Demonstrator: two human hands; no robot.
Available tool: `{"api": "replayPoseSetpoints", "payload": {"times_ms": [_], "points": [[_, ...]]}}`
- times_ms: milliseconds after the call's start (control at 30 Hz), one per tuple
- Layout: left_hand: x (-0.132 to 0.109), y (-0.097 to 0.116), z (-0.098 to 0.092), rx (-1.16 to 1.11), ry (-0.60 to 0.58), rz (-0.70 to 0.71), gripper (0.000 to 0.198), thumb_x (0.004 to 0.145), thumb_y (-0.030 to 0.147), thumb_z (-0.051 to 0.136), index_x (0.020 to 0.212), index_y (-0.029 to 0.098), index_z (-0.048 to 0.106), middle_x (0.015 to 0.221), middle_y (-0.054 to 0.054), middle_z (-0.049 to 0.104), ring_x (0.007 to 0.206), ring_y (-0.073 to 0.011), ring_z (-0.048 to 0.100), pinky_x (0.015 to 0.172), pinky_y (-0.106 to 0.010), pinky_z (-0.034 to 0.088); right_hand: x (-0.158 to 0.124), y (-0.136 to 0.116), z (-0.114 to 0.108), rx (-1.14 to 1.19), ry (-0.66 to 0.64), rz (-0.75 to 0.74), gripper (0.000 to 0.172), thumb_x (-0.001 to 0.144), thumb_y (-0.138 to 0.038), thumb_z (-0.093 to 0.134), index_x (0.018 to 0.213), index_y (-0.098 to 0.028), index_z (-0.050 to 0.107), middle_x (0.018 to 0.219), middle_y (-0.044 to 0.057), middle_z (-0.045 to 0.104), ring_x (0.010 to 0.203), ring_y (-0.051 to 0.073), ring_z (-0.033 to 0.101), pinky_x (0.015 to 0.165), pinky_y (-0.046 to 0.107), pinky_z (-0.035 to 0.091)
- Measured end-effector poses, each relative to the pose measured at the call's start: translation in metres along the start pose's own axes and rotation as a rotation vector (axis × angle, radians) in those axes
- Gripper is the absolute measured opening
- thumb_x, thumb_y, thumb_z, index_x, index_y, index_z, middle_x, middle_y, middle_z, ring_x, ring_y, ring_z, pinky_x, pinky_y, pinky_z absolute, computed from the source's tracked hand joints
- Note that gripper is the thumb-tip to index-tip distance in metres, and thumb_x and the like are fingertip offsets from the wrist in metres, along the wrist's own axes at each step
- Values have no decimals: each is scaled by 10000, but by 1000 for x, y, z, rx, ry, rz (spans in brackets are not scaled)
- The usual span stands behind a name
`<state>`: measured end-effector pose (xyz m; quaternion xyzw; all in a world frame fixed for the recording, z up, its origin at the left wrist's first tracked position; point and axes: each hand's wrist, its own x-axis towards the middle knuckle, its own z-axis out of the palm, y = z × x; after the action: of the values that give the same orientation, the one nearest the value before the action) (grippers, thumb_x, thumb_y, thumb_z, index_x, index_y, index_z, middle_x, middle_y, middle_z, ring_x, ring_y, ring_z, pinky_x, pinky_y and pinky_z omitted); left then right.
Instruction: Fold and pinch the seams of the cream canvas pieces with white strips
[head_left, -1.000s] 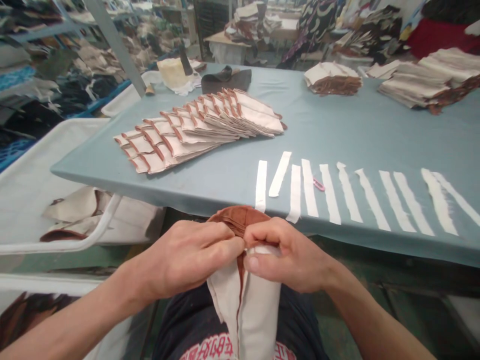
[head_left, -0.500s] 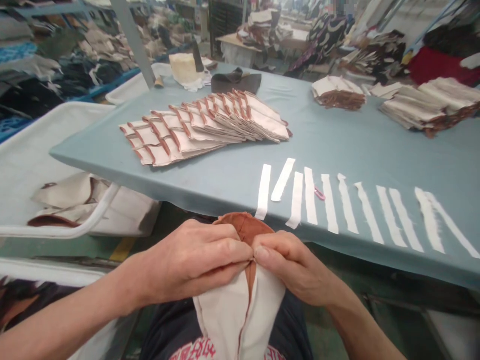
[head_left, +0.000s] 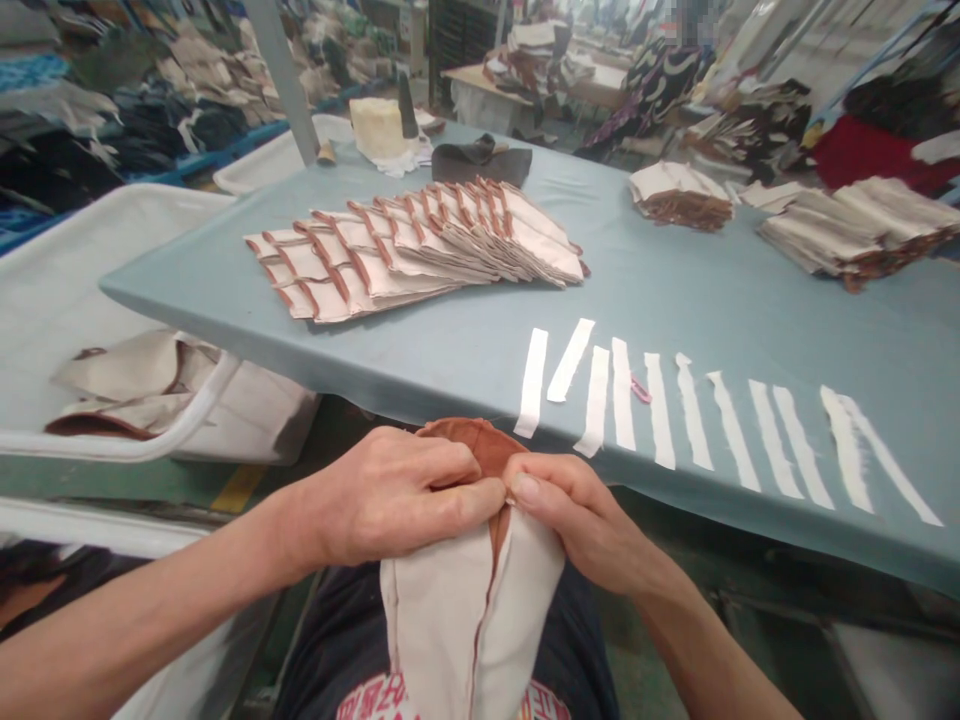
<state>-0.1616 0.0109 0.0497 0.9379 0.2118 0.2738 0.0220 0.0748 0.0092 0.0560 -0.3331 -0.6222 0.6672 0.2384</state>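
Note:
A cream fabric piece with a rust-brown lining (head_left: 442, 610) hangs in front of my body, just off the table's near edge. My left hand (head_left: 397, 495) is closed on its upper part, thumb and fingers pinching the edge. Right beside it, my right hand (head_left: 574, 510) pinches the same piece, and the fingertips of both hands almost meet. Below them the cream halves part along a dark seam line, with brown lining showing in the gap. The exact spot between the fingertips is hidden.
On the blue-covered table (head_left: 420, 360) lie a fanned stack of cream pieces with brown edges (head_left: 412, 250), a row of white strips (head_left: 660, 410) and a pink clip (head_left: 640, 391). Fabric bundles (head_left: 862, 230) sit at right. A white bin (head_left: 202, 405) stands at left; a person (head_left: 660, 80) is beyond.
Both hands stay pinched on the fabric piece. My left fingers have shifted slightly left, and the brown top of the piece has tilted a little left. The view has moved slightly.

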Motion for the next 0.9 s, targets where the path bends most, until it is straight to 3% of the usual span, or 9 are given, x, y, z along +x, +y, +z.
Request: {"api": "replayPoseSetpoints", "payload": {"times_ms": [233, 433, 600, 733, 900], "points": [[9, -4, -12, -192, 54, -32, 144, 1064, 176, 454, 1151, 216, 561, 858, -43, 744, 700, -131, 691, 625, -226, 489, 4, -9, -4, -43, -26, -28, 437, 1021, -510, 503, 706, -214, 438, 661, -53, 337, 586, 111, 298, 502, 242, 242], [11, -5, -11, -289, 53, -70, 106, 1041, 153, 508, 1118, 203, 562, 797, -19, 709, 676, -130, 660, 632, -228, 458, 4, -14, -6, -124, -46, -71, 283, 927, -389, 590, 729, -195, 528, 629, -71, 368, 557, 94, 315, 493, 228, 229], [9, -1, -9, -471, -26, -218, 121, 973, 128, 542, 1058, 187, 605, 753, 24, 677, 619, -104, 600, 606, -212, 422, 7, -15, -1, -302, 71, -119, 257, 836, -270, 608, 636, -213, 457, 603, -77, 379, 562, 91, 338, 527, 227, 290], [10, 0, -8, -492, -86, -373, 73, 938, 151, 564, 927, 170, 634, 705, 50, 600, 585, -86, 516, 572, -206, 367, 7, -15, 2, -507, 180, -156, 178, 843, -216, 583, 678, -212, 517, 627, -59, 495, 578, 105, 441, 569, 246, 342], [14, -4, -13, -569, -128, -373, 246, 1020, 296, 552, 821, 168, 620, 787, -8, 642, 736, -144, 582, 716, -249, 455, 8, -17, 3, -730, 206, -372, 117, 848, -133, 564, 764, -215, 558, 715, -19, 611, 655, 137, 541, 639, 275, 384]]}}
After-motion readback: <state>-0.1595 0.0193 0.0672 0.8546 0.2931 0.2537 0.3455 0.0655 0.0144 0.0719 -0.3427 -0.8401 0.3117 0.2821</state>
